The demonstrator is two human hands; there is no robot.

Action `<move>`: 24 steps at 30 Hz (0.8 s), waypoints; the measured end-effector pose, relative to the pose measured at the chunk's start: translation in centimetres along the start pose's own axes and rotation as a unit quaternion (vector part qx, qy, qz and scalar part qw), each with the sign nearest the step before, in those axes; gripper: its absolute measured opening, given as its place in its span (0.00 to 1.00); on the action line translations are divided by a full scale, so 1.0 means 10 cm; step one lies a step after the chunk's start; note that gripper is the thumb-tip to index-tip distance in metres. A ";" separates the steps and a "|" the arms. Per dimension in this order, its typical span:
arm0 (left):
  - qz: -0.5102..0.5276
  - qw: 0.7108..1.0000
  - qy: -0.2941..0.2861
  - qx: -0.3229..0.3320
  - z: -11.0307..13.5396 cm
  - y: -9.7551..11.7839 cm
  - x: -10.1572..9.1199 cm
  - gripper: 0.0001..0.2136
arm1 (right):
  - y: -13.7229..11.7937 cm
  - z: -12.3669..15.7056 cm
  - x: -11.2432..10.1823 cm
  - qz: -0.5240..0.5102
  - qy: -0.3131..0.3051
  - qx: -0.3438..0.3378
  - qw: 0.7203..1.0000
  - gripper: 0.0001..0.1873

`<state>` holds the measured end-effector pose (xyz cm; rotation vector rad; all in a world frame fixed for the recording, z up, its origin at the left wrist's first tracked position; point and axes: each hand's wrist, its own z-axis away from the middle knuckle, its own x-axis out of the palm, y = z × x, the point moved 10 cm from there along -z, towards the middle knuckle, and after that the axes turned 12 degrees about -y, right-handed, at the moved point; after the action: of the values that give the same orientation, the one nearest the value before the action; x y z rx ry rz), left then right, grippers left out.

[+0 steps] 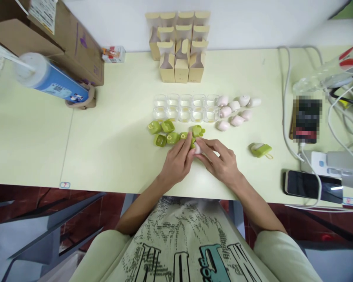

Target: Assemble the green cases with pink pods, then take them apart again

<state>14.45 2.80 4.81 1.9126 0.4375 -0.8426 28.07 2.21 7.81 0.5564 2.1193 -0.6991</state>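
Note:
My left hand (178,162) and my right hand (222,161) meet near the front of the table, fingers pinched together. Between them is a small pale pink rounded piece (197,148) with a green cover (193,143) against it; the fingertips hide how far the two fit together. Just beyond my hands lie several loose green covers (173,138), some with the hollow side showing. Farther back, clear plastic cups (185,101) stand in two rows. To their right is a group of pale pink pieces (237,120). A green-covered piece with a loop (261,150) lies apart, right of my right hand.
Small open cardboard boxes (181,70) stand at the back by the wall. A large carton (85,51) and a blue cylinder (61,84) occupy the left. On the right are cables (286,98), a black phone (312,186), a power strip (317,161) and a plastic bottle (317,78).

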 end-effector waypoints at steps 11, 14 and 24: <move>0.004 0.999 -0.048 -0.007 -0.20 0.11 0.30 0.24 | 0.13 0.19 -0.15 0.047 0.005 0.006 0.999 0.24; 0.024 0.997 -0.070 -0.005 -0.28 0.16 0.43 0.24 | 0.22 0.26 -0.21 0.056 0.002 0.030 0.998 0.22; 0.058 0.992 -0.114 -0.021 -0.42 0.29 0.51 0.18 | 0.32 0.41 -0.35 0.036 0.014 0.048 0.998 0.30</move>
<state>21.33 4.91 4.22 1.7598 0.2016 -0.9538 34.26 1.47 7.61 0.6958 2.0891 -0.7602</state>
